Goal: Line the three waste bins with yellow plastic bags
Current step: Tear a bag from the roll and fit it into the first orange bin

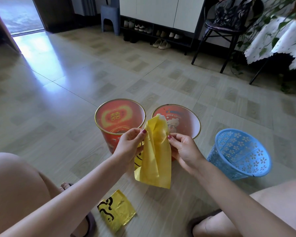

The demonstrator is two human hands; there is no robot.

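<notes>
A folded yellow plastic bag (154,151) hangs lengthwise in the air, just in front of the two red bins and above the tiled floor (58,100); its top edge reaches up before the rim of the red bin with the cartoon print (186,120), and its lower end hangs free; the left hand (130,144) pinches the bag's left edge near the top between thumb and fingertips, its grip pressed onto the plastic; the right hand (183,149) pinches the right edge at about the same height, fingers curled around the film; black printed marks show on a fold behind the bag, below the left hand. Left of the cartoon bin, touching or nearly so, stands the red bin with the gold double-happiness sign (116,120); both stand upright and hold no liner; right of the cartoon bin, a little nearer the person, the blue lattice basket (237,153) leans with its mouth tilted toward the right. A second folded yellow bag with black print (116,212) lies flat on the floor, nearer the person than the red bins, between the two slippered feet. Far beyond the bins stand a shoe rack (154,33), a grey stool (109,16) and a dark chair (229,24).
</notes>
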